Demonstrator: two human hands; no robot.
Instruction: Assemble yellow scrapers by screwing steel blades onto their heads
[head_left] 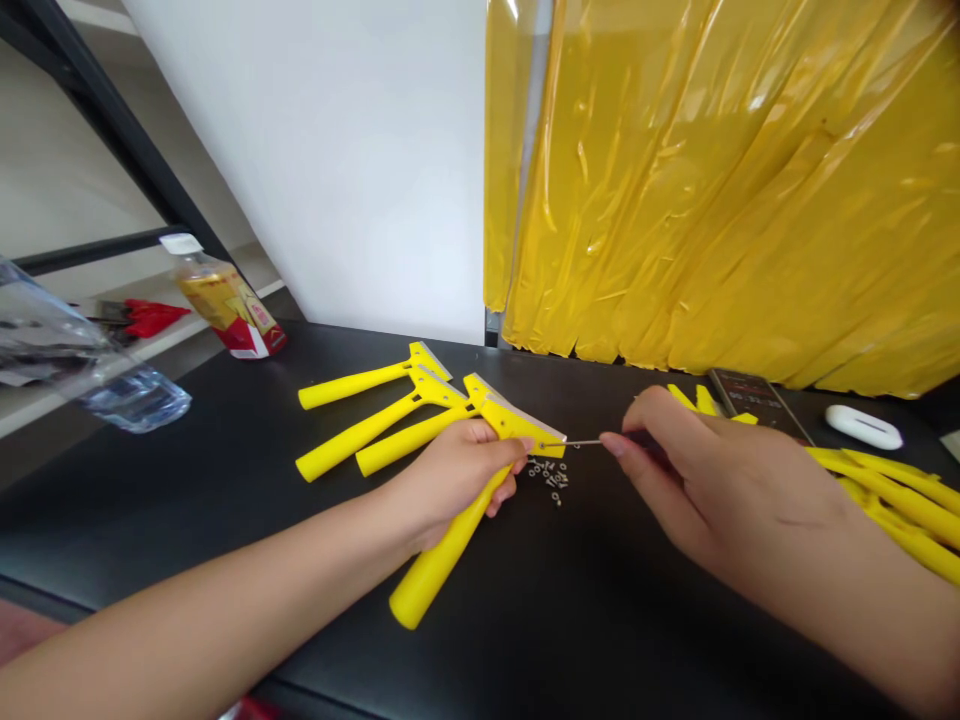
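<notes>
Head view, left hand: the left hand (pixel 476 460) is closed round the neck of a yellow scraper (pixel 442 565), thumb laid over the head near the fastening hole.
Head view, held scraper: it is in front of the person, handle slanting toward the body, metal-edged head pointing away, above the black tabletop (pixel 600 630).
Head view, right hand: the right hand (pixel 697 470) has its thumb and fingers closed on a thin-shafted screwdriver (pixel 574 443); the handle is hidden in the palm.
Head view, driver tip: it meets the scraper head at the hole near the right end; whether it is seated in a screw is too small to tell.
Driver angle: the shaft looks best kept square to the head's face, with steady light pressure, so the tip does not slip.
Thumb clearance: the left thumb sits just beside the tip; easing it back a little would be safer.
Loose fasteners: small metal fasteners (pixel 555 480) lie just below the head; keeping both wrists off them should avoid scattering.
Left-side scrapers: three more scrapers (pixel 352 385) lie beyond the left forearm.
</notes>
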